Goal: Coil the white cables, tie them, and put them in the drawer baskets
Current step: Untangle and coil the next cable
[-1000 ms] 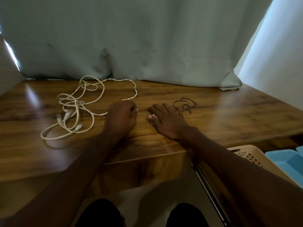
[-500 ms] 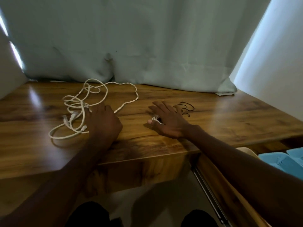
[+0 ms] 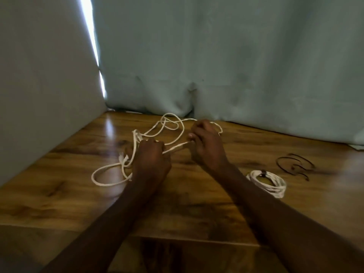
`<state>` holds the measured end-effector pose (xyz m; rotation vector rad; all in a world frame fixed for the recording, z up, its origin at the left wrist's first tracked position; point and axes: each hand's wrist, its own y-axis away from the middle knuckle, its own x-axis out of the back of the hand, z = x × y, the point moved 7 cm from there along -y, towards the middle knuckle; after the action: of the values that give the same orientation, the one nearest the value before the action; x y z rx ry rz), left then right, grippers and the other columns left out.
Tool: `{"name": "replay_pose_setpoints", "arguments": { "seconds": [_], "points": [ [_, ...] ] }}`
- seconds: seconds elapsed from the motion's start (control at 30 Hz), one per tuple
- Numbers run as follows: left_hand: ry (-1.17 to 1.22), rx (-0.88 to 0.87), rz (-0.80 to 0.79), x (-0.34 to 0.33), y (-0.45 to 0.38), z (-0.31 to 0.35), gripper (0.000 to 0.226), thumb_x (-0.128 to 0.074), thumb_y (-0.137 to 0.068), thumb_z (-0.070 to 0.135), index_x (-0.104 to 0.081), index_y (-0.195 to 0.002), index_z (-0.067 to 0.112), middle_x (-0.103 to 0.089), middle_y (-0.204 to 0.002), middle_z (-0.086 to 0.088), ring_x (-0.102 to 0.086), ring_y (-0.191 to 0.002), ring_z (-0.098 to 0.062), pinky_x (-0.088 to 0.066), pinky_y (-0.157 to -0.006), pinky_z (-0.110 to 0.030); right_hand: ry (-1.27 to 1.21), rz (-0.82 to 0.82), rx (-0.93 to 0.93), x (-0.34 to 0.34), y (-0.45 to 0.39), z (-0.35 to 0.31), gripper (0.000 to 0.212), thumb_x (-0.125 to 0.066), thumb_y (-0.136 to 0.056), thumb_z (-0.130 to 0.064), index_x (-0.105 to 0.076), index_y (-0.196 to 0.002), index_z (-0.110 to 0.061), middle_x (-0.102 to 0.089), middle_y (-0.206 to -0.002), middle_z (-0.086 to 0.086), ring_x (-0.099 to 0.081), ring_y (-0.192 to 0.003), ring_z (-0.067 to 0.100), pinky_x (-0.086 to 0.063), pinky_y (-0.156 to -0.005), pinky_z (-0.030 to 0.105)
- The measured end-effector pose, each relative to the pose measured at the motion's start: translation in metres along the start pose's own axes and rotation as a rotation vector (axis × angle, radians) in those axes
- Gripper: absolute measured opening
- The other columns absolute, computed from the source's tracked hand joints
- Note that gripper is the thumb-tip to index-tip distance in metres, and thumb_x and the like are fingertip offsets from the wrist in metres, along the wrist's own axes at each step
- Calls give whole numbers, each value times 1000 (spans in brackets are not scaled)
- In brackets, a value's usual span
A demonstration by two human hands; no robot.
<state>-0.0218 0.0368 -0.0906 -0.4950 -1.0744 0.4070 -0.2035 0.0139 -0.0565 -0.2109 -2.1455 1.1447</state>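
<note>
The loose white cable (image 3: 157,133) sprawls in tangled loops on the bench (image 3: 69,194), left of centre; the left hand (image 3: 152,160) has its fingers curled round a strand, and the right hand (image 3: 204,144) pinches the same run just beside it; the cable looks light, limp and likely to snag on itself, so it is best taken near one end and fed loop by loop; a coiled, tied cable (image 3: 266,182) lies to the right, dark ties (image 3: 293,166) beyond it.
</note>
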Motion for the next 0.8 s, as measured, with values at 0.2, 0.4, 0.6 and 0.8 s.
{"name": "replay_pose_setpoints", "arguments": {
  "seconds": [0.2,0.4,0.6,0.8],
  "points": [
    [106,-31,118,22,-13,-14,11,-59,-98,34,-67,-92,30,-68,-86,8,-63,-84,-18,-48,-79,-42,-170,-66,-12,-29,-23,15,23,-62,-99,-22,-67,-120,-14,-64,-121,1,-60,-115,19,-49,-99,39],
    [35,-150,146,17,-14,3,10,-64,-99,29,-67,-91,24,-69,-88,5,-64,-86,-22,-32,-83,-36,-158,-100,90,-39,-24,3,23,-61,-95,-23,-78,-105,-11,-71,-95,-6,-65,-91,16,-53,-83,41],
    [-1,-40,158,18,-19,-1,13,-65,-96,27,-68,-109,23,-61,-125,-1,-57,-115,-25,-38,-93,-43,-511,283,-213,7,-26,28,12,-65,-98,-4,-76,-99,0,-73,-79,10,-69,-78,14,-53,-80,26],
    [69,165,460,55,-15,-31,21,-71,-92,19,-64,-112,13,-53,-129,-8,-53,-116,-24,-46,-86,-35,-663,434,-273,17,-27,28,15,-59,-102,-2,-74,-105,2,-73,-84,21,-71,-82,26,-59,-86,35]
  ]
}}
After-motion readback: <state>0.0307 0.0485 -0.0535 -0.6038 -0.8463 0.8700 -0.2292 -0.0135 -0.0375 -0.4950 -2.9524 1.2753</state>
